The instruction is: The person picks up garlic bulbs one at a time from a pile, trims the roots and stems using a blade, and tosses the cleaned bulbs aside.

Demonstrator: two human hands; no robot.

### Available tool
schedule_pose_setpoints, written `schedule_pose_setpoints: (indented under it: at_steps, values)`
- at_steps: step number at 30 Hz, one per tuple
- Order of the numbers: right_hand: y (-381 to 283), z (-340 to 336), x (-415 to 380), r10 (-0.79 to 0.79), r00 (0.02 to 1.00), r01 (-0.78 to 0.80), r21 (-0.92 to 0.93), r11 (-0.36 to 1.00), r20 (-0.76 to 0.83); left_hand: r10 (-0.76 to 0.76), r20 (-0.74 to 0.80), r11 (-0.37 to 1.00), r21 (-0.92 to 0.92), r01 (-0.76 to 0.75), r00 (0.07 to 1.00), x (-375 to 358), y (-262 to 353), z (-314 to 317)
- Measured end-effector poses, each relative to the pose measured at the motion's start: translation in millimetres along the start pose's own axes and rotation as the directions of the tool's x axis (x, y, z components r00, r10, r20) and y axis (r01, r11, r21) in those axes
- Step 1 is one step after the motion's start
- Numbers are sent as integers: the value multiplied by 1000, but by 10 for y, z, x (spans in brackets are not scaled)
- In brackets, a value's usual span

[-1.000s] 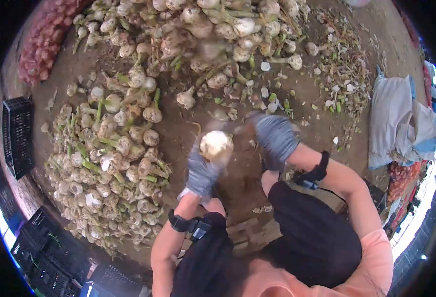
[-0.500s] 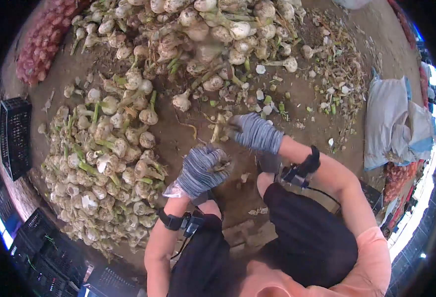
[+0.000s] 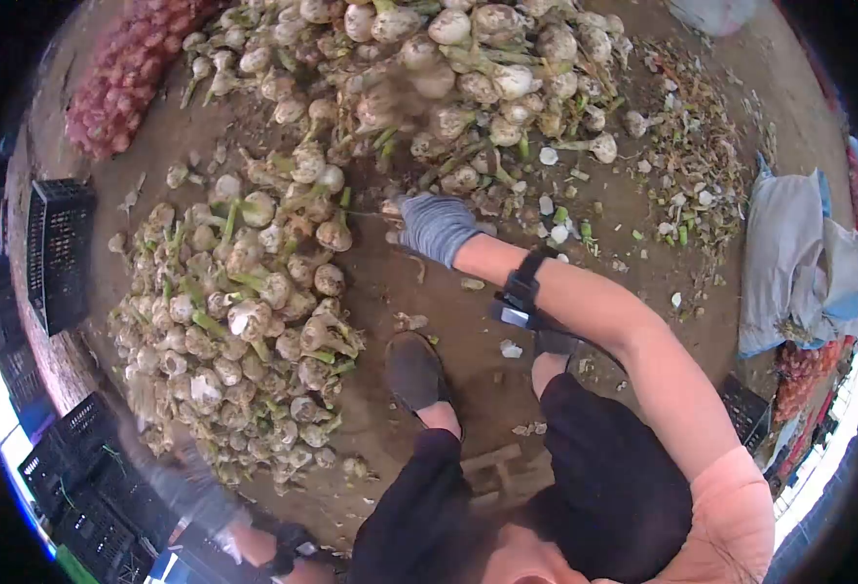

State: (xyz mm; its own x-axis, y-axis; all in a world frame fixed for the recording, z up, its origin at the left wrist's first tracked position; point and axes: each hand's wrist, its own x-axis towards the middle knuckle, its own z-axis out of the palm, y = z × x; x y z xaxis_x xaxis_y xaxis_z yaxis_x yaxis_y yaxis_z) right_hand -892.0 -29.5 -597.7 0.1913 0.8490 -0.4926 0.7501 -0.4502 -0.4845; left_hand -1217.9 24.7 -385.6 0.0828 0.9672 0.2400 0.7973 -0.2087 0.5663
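My right hand (image 3: 436, 230), in a grey knit glove, reaches over bare ground between the left garlic pile (image 3: 224, 321) and the far garlic heap (image 3: 507, 83). Its fingers are curled closed. A thin dark line sticks out leftward from them, too fine to name. At the lower left, beside the black crates, my left hand (image 3: 193, 492) is smeared by motion; its glove looks grey, and its fingers cannot be made out. The garlic bulbs in both piles are whitish, many with green or dry stalks.
Black plastic crates (image 3: 83, 477) stand at the lower left, with another crate (image 3: 57, 255) above. A red net bag (image 3: 137, 73) of bulbs lies at the upper left. White sacks (image 3: 784, 258) lie at the right. Trimmings and dry skins (image 3: 697, 146) litter the ground at the upper right.
My left hand has swung from in front of my knees down and left toward the crates. My right hand has moved left and slightly up, nearer the garlic heap. The view has shifted slightly.
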Motion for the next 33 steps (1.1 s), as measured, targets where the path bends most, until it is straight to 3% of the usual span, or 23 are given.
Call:
schedule_pose_setpoints:
  at_steps: [1,2,4,5,7,8,10,11,13,14,15,16,17,18,19,21,22,23,25,29,31,32,33]
  values:
    - [25,69,63,-10,1000,10,1,1000,0,-140,44,990,-24,141,989,-111,99,130]
    - [71,138,110,-32,998,34,43,998,-62,-140,169,985,-80,155,976,-181,-86,293]
    - [116,164,35,-13,993,35,188,982,-119,112,400,968,-252,-8,910,-409,-73,750]
    - [81,122,-84,-19,993,40,181,983,-117,-179,571,937,-149,316,801,-391,244,953]
    - [-2,64,-375,-48,984,149,657,739,-170,59,631,838,-453,306,774,-514,322,1456]
    - [-52,37,-515,-53,985,147,648,747,-163,97,683,765,-516,384,724,-561,387,1660]
    - [-136,-12,-747,-186,982,111,919,378,-42,137,726,680,-564,469,674,-694,413,1986]
    - [-133,-68,-803,-190,981,108,917,383,-36,158,751,594,-591,546,641,-782,372,2148]
    - [-68,-143,-913,-166,986,113,852,511,-32,181,775,501,-603,622,605,-872,362,2293]
    - [30,-184,-939,-100,993,109,721,685,-55,146,812,488,-556,672,565,-911,371,2318]
    - [85,-201,-991,-96,994,101,722,684,-48,113,846,473,-507,720,522,-944,370,2324]
    - [128,-236,-1038,-80,991,124,522,844,-106,128,847,589,-483,647,516,-943,344,2294]
    - [157,-270,-1069,-83,982,129,286,950,-167,128,847,588,-483,649,515,-928,318,2296]
    - [167,-268,-1107,-250,932,283,97,954,-262,187,846,685,-476,552,498,-918,289,2309]
    - [146,-264,-1144,-247,934,280,98,955,-260,243,848,767,-465,442,470,-931,269,2324]
    - [-11,-329,-1176,-235,971,225,-145,963,-53,205,825,727,-488,483,526,-1082,208,2353]
    - [-31,-272,-1163,-316,944,290,-217,932,-95,159,799,686,-511,517,580,-1153,171,2350]
    - [-35,-273,-1168,-311,946,286,-212,934,-94,158,803,688,-507,519,575,-1163,162,2329]
    - [-38,-303,-1162,-233,972,215,-275,937,-33,399,689,821,-562,98,605,-1148,154,2285]
    - [57,-209,-1171,-321,947,307,-227,924,-29,249,856,920,-355,165,453,-1142,242,2263]
    - [20,-274,-1263,-285,959,281,-208,937,12,258,838,594,-530,605,481,-1274,139,2350]
    - [-3,-305,-1288,-255,966,259,-192,947,46,255,841,593,-525,610,477,-1268,173,2324]
    - [17,-270,-1306,-251,967,256,-187,948,52,266,839,735,-495,463,476,-1234,251,2259]
